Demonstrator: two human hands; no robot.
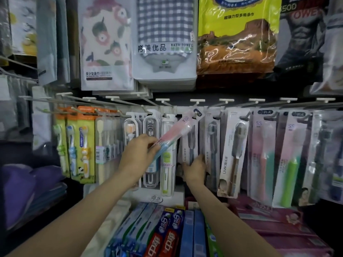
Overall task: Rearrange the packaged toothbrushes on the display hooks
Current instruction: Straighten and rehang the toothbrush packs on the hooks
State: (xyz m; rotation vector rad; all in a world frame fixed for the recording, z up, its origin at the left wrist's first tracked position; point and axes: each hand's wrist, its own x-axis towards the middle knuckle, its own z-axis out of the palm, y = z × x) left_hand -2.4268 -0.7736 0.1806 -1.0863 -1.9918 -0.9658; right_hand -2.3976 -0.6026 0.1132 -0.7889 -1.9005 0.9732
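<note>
A pink-and-blue toothbrush pack (174, 134) sits tilted in front of the display, its top end up by a hook (194, 113) near the middle of the rail and its lower end down to the left. The left hand (139, 153) grips that lower end, fingers curled round the pack. Whether the top hole is actually on the hook cannot be told.

Just to the right, the right hand (194, 168) holds the bottom of a hanging grey pack (189, 145), thumb and fingers curled round its lower edge, with more grey packs (212, 145) directly beside it. Next along hangs a tilted brown-handled pack (233, 158), then pink-and-green packs (265, 160) further right.

Left of the held pack hang clear travel cases (150, 145) and a white-and-green brush pack (167, 160). Further left are cream brush packs (104, 145) and children's brushes on orange-and-green cards (78, 143).

White hook tags (197, 100) run in a row above the rail. Over them hang bagged towels: a floral one (105, 43), a checked bath towel (164, 34) and a yellow bag (239, 34).

Below the hooks, toothpaste boxes (167, 232) lie on the shelf between the two forearms, with pink boxes (274, 225) to the right and purple folded cloth (20, 190) at far left.
</note>
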